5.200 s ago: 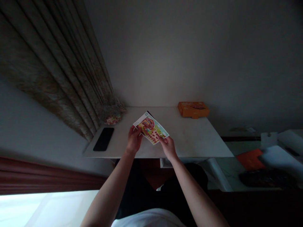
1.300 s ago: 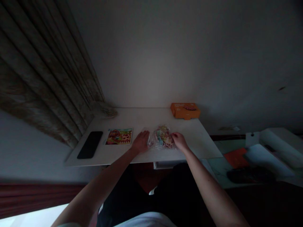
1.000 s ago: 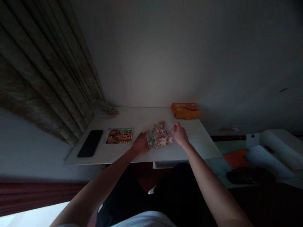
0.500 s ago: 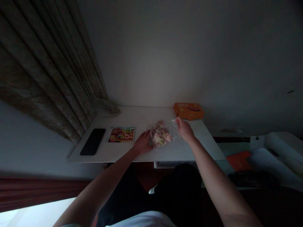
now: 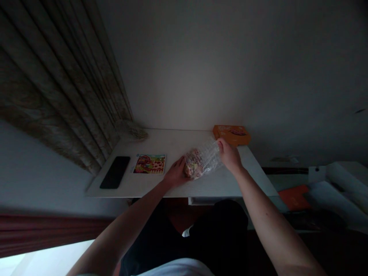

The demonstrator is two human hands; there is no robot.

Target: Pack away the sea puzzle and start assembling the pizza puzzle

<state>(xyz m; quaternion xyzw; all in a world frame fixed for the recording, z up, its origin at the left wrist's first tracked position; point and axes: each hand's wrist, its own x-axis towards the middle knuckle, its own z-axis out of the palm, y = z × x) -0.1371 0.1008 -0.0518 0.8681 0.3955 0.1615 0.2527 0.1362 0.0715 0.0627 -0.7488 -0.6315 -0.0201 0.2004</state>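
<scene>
A clear plastic bag (image 5: 211, 156) lies tilted over the table, with small multicoloured pieces (image 5: 194, 164) gathered at its left end. The pieces look like jigsaw pieces, though the dim light blurs their shapes. My right hand (image 5: 229, 154) pinches the upper right end of the bag. At the opposite end, my left hand (image 5: 175, 172) is closed around the filled part, its fingertips partly hidden by the bag. Left of that hand lies a picture card (image 5: 150, 164) with a colourful farm scene.
On the white table (image 5: 172, 141) a black phone (image 5: 115, 172) lies at the left. An orange box (image 5: 232, 135) stands at the back right, behind my right hand. A see-through bag (image 5: 132, 132) with pale contents sits by the curtain (image 5: 94, 96) in the back left corner.
The pieces have bunched towards the bag's left end, and more bare plastic is stretched out. My right hand has moved slightly right and up with its end. My left hand stays at the filled end.
</scene>
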